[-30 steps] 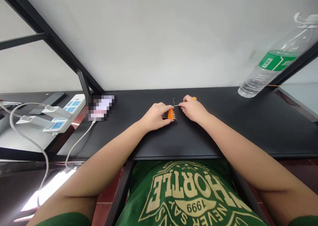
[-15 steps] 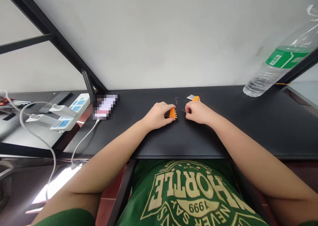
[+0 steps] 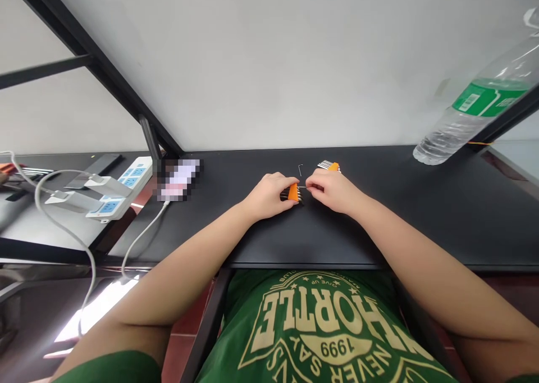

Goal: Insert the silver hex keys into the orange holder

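Behind the black tabletop (image 3: 429, 214) stands a plain pale wall (image 3: 273, 63), crossed at upper left by a black metal frame (image 3: 105, 74). Clock directions here are taken from the orange holder (image 3: 293, 192), which rests near the middle of the tabletop with a row of metal keys set through it.

At its 9 o'clock, the left hand (image 3: 269, 196) has its fingers clamped on this holder, the thumb on the near edge and the other fingers on the far one. At 3 o'clock, the right hand (image 3: 329, 189) pinches a thin metal rod (image 3: 302, 187) between thumb and fingers closed together. The rod's free end points back toward the holder; whether it touches is too small to tell.

Just past the holder, toward 12 to 1 o'clock, lies a loose L-shaped key (image 3: 300, 170). Near the right hand, at 2 o'clock, lies a second orange holder (image 3: 334, 167) with a fan of silvery keys, partly hidden by that hand. Well beyond, also toward 2 o'clock, stands a clear bottle (image 3: 471, 105) with a green label. Out at 9 o'clock are a pixelated device (image 3: 179, 181) with a white cable (image 3: 145, 229) and, farther out, a white power strip (image 3: 132, 175).
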### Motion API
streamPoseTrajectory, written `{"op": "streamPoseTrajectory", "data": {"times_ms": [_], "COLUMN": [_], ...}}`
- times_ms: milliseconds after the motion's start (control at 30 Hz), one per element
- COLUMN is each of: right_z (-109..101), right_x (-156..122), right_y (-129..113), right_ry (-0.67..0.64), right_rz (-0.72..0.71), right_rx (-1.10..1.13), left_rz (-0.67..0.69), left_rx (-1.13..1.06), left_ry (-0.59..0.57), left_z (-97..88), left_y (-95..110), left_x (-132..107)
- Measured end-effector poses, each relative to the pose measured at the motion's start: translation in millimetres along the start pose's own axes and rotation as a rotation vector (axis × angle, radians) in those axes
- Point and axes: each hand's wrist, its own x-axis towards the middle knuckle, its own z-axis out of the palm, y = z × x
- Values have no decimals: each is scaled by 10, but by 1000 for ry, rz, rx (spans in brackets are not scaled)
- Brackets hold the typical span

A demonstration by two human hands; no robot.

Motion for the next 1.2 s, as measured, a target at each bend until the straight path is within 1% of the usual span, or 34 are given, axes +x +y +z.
{"op": "streamPoseTrajectory", "data": {"times_ms": [300,500,633,767,833,1000,1200], "right_z": [21,38,62,71,66,34,42], "right_x": [-2,-13,-30,-50,-53,-33,-5], "right_y": [-22,12,2,-78,-111,-119,-149], "right_ry": [38,72,77,37,30,106,63], "right_rz": [-13,-22,-50,-86,-102,-108,-21], "right_rx": [-14,-13,-98,-173,-145,53,317], "left_rz": [7,11,9,0,2,4,57], "left_rx": [12,6,11,18,17,8,-42], "left_ry": [7,-5,-13,-21,-26,-18,11], "left_z": [2,5,12,3,-8,-18,17], "left_y": [-5,5,7,21,31,41,75], "left_x": [-6,-6,-6,-1,2,-2,-18]}}
